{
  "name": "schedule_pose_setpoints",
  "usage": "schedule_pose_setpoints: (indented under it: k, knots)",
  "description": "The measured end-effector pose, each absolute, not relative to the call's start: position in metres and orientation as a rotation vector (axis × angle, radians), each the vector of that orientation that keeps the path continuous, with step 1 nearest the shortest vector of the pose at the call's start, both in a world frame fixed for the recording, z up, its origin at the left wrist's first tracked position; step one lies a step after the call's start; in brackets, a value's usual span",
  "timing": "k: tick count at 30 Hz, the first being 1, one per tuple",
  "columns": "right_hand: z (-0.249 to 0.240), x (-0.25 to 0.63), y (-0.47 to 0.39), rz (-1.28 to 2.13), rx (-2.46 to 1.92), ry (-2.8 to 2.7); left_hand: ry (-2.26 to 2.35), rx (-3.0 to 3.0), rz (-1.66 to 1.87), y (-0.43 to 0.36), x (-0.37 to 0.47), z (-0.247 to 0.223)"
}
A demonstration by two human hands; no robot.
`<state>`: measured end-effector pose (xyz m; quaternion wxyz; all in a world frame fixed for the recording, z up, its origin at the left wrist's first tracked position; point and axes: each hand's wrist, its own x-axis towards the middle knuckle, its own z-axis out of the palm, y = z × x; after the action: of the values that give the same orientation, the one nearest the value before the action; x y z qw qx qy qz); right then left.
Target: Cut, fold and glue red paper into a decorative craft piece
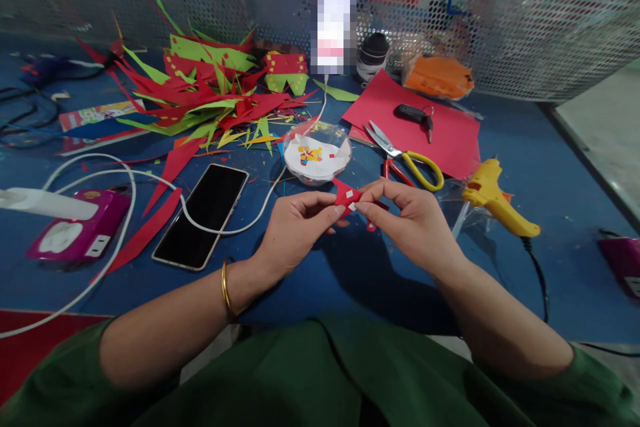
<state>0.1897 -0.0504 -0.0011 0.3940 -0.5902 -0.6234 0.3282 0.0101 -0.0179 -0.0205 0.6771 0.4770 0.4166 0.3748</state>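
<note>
Between my two hands is a small piece of red paper with white square patches on it. My left hand pinches its left side between thumb and fingers. With thumb and forefinger closed, my right hand grips the right side, close to a white patch. Part of the paper is hidden behind the fingers. Just beyond my hands stands a clear plastic bowl with a white lining and small yellow and red paper bits. Scissors with yellow and red handles lie to the right of the bowl.
A phone lies at left under a white cable. Red and green paper strips are heaped behind it. A yellow glue gun rests at right, near red sheets with a key. A perforated metal panel borders the back.
</note>
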Motion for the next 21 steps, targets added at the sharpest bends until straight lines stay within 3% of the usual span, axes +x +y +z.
schedule_pose_setpoints:
  k: [11, 21]
  knots:
    - [-0.0088, 0.1884, -0.0528, 0.375, -1.409, -1.848, 0.957, 1.044, 0.778, -0.0192, 0.0105, -0.0157]
    - [-0.0084, 0.1876, -0.0532, 0.264, -1.409, -1.885, 0.979, 1.128, 0.791, -0.02, 0.0108, -0.0143]
